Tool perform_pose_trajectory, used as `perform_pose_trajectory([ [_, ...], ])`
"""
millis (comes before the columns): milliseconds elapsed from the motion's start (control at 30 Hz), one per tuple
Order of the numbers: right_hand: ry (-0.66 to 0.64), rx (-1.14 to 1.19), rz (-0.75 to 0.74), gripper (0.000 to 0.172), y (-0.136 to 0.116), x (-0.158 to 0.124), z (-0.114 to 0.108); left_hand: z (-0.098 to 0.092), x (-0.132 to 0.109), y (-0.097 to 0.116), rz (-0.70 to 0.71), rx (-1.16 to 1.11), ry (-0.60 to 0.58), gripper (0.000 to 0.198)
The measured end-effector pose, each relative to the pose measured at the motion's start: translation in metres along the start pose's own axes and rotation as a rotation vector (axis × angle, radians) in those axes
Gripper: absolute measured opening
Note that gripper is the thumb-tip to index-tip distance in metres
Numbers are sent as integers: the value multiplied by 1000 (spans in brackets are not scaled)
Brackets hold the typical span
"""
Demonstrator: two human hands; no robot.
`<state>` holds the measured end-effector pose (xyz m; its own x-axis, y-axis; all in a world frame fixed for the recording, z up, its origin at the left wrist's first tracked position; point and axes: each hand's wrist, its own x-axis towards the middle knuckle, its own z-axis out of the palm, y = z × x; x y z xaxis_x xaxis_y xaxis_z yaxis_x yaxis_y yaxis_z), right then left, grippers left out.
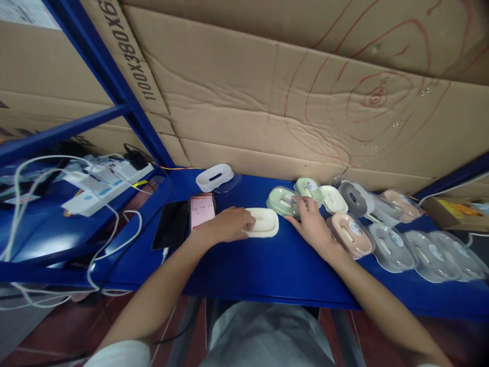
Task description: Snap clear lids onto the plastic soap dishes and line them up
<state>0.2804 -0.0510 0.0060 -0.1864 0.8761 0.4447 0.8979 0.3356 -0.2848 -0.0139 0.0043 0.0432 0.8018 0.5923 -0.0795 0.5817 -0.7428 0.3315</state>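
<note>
On the blue table, a cream soap dish [265,222] lies flat. The curled fingers of my left hand [235,224] grip its left end. My right hand [311,219] is at the right end of a green soap dish [280,202] with a clear cover, fingers bent over it and thumb at its near side. A second green soap dish [308,188] lies just behind those fingers, and a small cream dish [334,199] is to its right. Close to my right wrist is a covered pink soap dish [350,234].
Several covered grey soap dishes [393,247] line the right side. A white oval piece [214,177] stands at the back left. A black phone [170,224], a pink-screened phone [202,214] and a power strip [107,188] with cables lie left. A cardboard wall [229,102] closes the back.
</note>
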Motion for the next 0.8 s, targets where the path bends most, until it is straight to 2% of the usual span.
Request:
perform_pose_trajectory([
  [133,-21,158,-5,55,0,6,-1,4,7,14,108,-94,-59,16],
  [200,-13,182,-33,48,4,3,-7,6,12,16,159,-158,-9,20],
  [267,-67,205,-111,41,7,-3,-14,5,15,12,153,-175,115,20],
  [333,-175,217,-213,35,6,-8,-18,3,17,3,-16,-67,264,23],
  [400,-271,205,-294,33,2,-13,-18,2,16,-10,-271,93,370,27],
  [467,-309,179,-323,33,-4,-15,-15,2,15,-23,-456,195,408,32],
  [500,-314,168,-329,34,-6,-16,-14,4,15,-28,-501,217,411,35],
  [600,-313,152,-336,36,-11,-18,-10,10,17,-35,-536,250,395,39],
  [733,-313,129,-344,35,-12,-18,-12,15,23,-28,-461,262,363,31],
  [800,-316,117,-353,40,-13,-18,-14,13,25,-25,-436,265,372,33],
])
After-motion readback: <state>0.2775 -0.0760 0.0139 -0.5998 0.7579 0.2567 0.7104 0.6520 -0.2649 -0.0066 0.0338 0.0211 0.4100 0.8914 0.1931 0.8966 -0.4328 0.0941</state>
